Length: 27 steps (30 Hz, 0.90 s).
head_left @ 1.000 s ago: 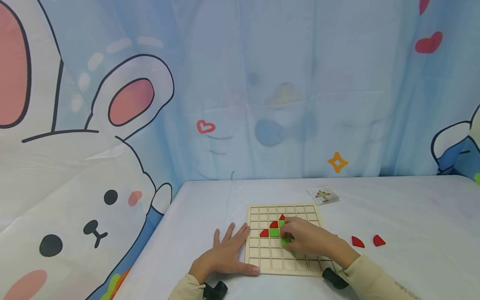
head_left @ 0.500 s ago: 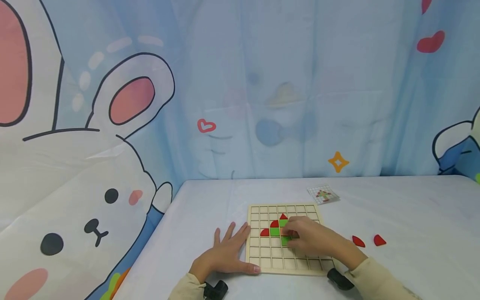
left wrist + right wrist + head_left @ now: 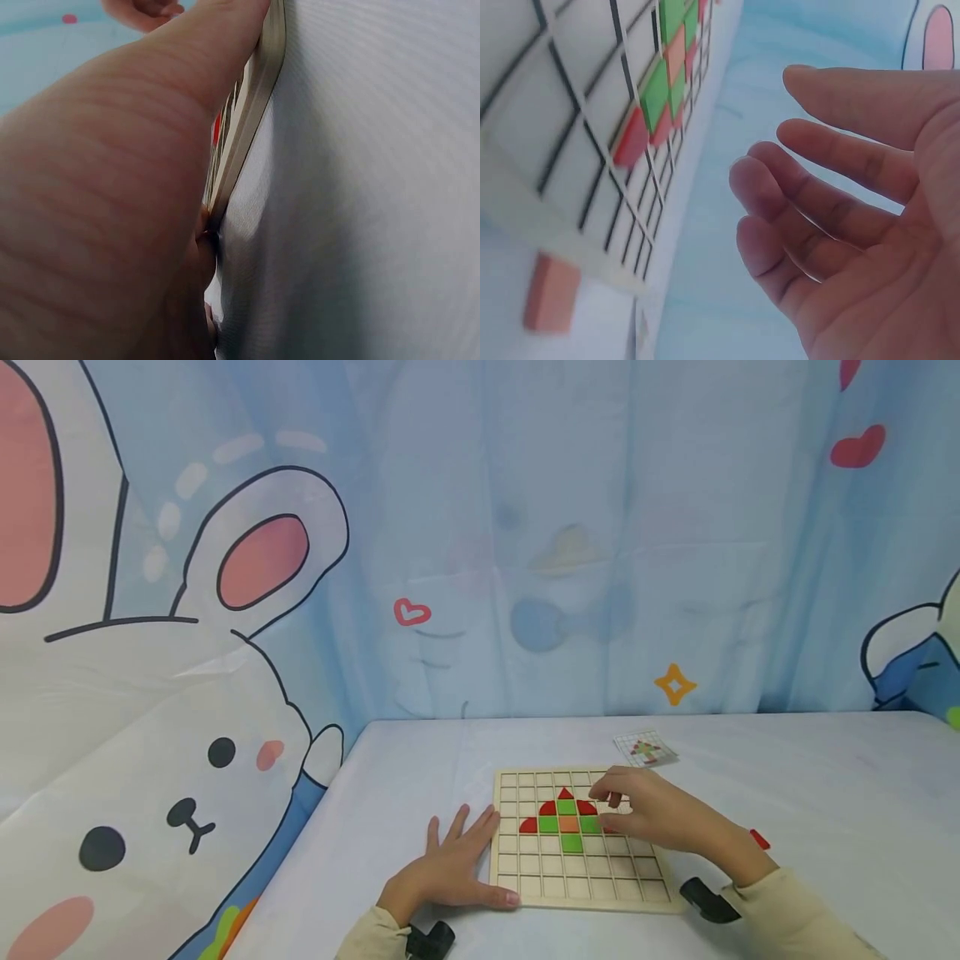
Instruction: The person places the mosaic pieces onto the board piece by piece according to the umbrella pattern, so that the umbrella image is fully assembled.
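Observation:
A wooden grid board (image 3: 547, 887) lies on the table with a symmetric pattern of tiles. An orange square tile (image 3: 569, 823) sits in the middle, with green square tiles (image 3: 572, 843) around it. Red rounded pieces (image 3: 548, 808) line the slopes, below a red triangle (image 3: 565, 793) at the top. My left hand (image 3: 453, 868) rests at the board's left edge, fingers spread and thumb at the front corner. Above the board's right side hovers my right hand (image 3: 660, 810), holding nothing; its fingers are loosely bent in the right wrist view. It partly covers a red piece on the right.
A small pattern card (image 3: 647, 748) lies behind the board, printed with a similar figure. One loose red piece (image 3: 759, 839) shows on the white tablecloth beyond my right forearm. A blue cartoon curtain (image 3: 570, 568) hangs behind the table. Both wrists wear black cameras.
My right hand has lifted away from the middle of the board and moved right, its fingers opening. The orange tile and the pieces on the right now show. My left hand stays put.

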Motion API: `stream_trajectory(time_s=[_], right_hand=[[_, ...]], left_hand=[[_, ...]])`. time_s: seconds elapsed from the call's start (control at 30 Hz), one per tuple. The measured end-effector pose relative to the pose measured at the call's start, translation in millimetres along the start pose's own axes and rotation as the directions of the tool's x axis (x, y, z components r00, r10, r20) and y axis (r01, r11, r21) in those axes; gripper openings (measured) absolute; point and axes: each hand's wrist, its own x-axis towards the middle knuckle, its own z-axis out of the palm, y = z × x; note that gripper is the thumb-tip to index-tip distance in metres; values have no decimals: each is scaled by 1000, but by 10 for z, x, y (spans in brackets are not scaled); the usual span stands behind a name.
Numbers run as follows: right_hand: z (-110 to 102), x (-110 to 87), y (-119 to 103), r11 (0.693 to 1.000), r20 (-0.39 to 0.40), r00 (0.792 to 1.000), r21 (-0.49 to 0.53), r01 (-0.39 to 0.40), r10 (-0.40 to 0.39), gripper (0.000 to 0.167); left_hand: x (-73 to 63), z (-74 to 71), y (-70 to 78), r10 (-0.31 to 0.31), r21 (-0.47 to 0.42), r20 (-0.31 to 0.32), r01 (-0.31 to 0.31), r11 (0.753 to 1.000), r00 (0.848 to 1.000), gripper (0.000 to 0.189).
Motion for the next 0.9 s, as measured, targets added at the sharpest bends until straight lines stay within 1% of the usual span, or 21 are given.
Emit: stream_trajectory(time_s=[0.13,0.23,0.3,0.43,0.53,0.7,0.8,0.9], right_hand=[[-113,-91,79,999,-25,998,-2,-54,54,29],[-172,-165,148,997,-40,996,-16,-75,75,29],[-203,-215,203,997,-43,997,-35,-73,71,30],[-250,-325,306,992,-39,993,-53,-111,109,31],[-278,-405,383,985,-32,987,-62,-158,157,33],[-306,-504,503,978,-2,979,-54,-204,204,33],[-292,-530,558,977,20,977,-44,-211,212,35],[-244,-536,606,979,37,979,-49,-198,200,36]], left_hand=[[6,16,-1,4,-5,-4,-4,1000,1000,120],[7,15,-11,15,-16,1,-15,1000,1000,121],[2,10,-17,22,-24,3,-22,999,1000,121],[-11,-4,-20,25,-30,2,-25,999,1000,121],[-14,-13,-11,16,-23,5,-16,1000,1000,121],[7,3,-13,-1,-11,5,1,1000,1000,121],[9,12,-16,-7,-10,8,7,1000,1000,121],[10,13,-17,-4,-15,10,4,1000,1000,122]])
